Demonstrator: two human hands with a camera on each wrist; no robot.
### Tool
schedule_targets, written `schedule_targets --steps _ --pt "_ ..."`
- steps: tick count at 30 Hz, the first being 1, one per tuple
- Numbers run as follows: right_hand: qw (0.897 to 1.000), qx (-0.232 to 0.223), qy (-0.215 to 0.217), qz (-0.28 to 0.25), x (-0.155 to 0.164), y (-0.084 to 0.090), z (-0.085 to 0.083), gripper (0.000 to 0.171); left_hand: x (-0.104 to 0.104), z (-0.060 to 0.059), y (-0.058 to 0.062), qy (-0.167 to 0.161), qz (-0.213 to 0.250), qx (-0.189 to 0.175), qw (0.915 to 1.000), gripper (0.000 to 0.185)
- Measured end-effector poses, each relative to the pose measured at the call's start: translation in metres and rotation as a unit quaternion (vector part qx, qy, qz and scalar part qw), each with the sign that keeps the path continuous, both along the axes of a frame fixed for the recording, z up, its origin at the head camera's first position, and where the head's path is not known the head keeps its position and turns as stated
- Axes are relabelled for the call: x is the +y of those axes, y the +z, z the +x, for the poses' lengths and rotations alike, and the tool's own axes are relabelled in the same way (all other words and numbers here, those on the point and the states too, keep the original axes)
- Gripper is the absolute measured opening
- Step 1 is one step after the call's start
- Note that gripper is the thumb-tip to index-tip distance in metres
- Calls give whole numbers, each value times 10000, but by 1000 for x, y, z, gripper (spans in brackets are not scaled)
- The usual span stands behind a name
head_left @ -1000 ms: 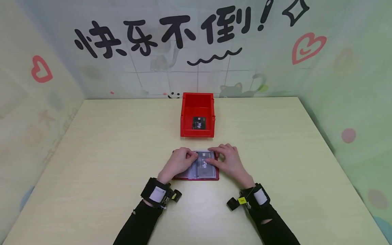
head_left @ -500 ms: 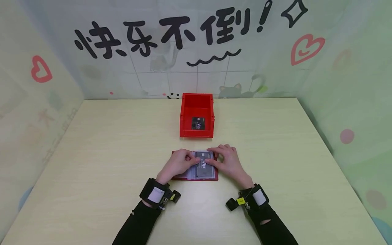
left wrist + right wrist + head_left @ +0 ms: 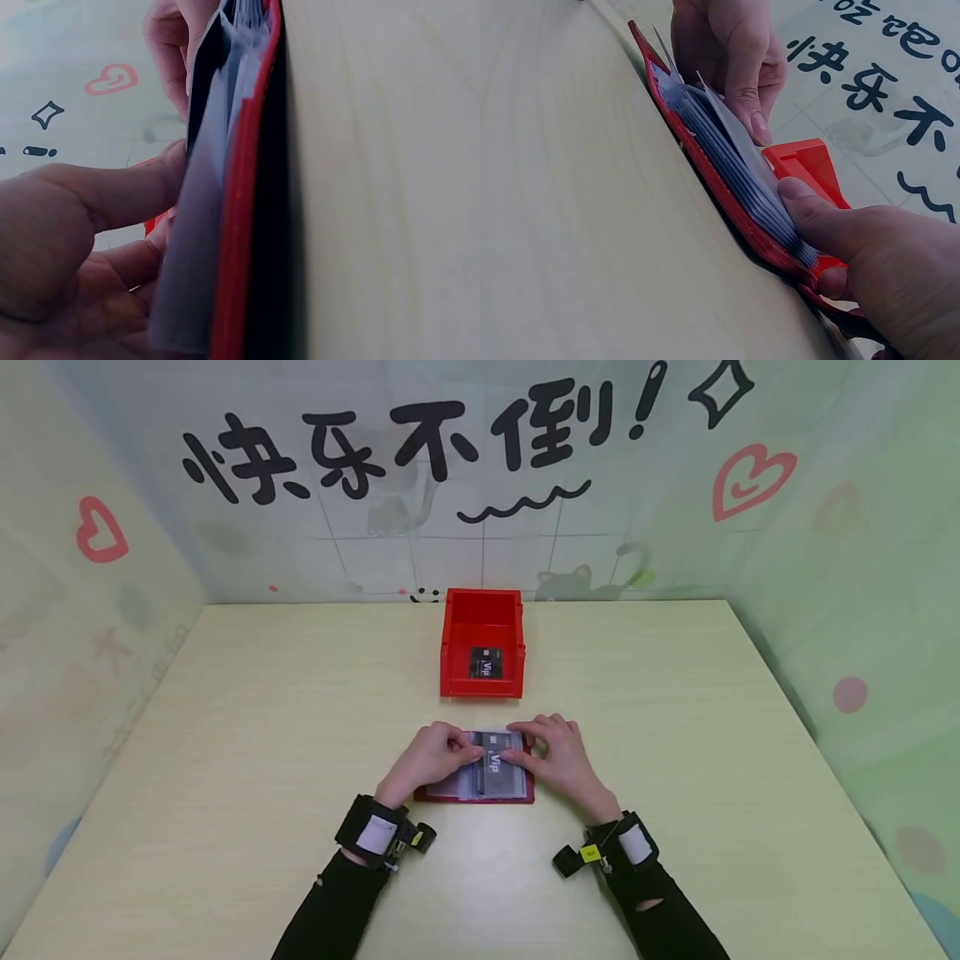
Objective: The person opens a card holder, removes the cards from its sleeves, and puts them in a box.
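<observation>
one red card holder [image 3: 480, 793] – two hands on it – left hand [image 3: 429, 758], right hand [image 3: 558, 756]

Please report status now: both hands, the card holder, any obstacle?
Left hand and right hand both pinch sleeves of red card holder. Black card inside. Red bin behind, apart.

Pale wooden table [image 3: 675, 760], red bin [image 3: 482, 643], open red card holder [image 3: 480, 789]

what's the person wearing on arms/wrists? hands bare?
Both hands, left hand and right hand, are bare. Black long sleeves, the right one with a small tear. Each wrist has a black strap with a white patch and a small black camera; the right camera carries a yellow tag.
</observation>
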State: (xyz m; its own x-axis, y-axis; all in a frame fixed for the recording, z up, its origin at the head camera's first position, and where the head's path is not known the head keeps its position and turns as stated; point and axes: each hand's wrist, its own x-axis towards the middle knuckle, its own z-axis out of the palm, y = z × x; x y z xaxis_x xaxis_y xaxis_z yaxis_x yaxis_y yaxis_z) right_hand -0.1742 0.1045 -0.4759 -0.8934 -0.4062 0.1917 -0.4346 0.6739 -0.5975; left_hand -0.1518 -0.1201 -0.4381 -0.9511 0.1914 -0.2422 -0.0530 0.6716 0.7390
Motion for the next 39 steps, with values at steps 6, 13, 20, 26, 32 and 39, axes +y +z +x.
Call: schedule_targets --steps 6,13,20,26,32,39 --pt "10000 8 14 8 -1 0 1 42 -3 0 -1 -74 72 6 9999 22" --pt "10000 41 -2 17 0 0 0 41 4 2 -3 -36 -120 18 9999 30" --pt "10000 -14 10 -12 0 -1 0 41 -4 -2 -2 -259 146 -34 9996 29" --pt "10000 -29 -17 13 0 -1 -1 40 -14 -5 -1 -478 485 90 9976 27" --pt "10000 -7 -31 20 0 -1 -1 41 -17 -4 -1 1 609 43 9981 18" --pt "9999 110 3 23 1 -2 -1 40 -20 -3 1 704 747 -176 9946 27"
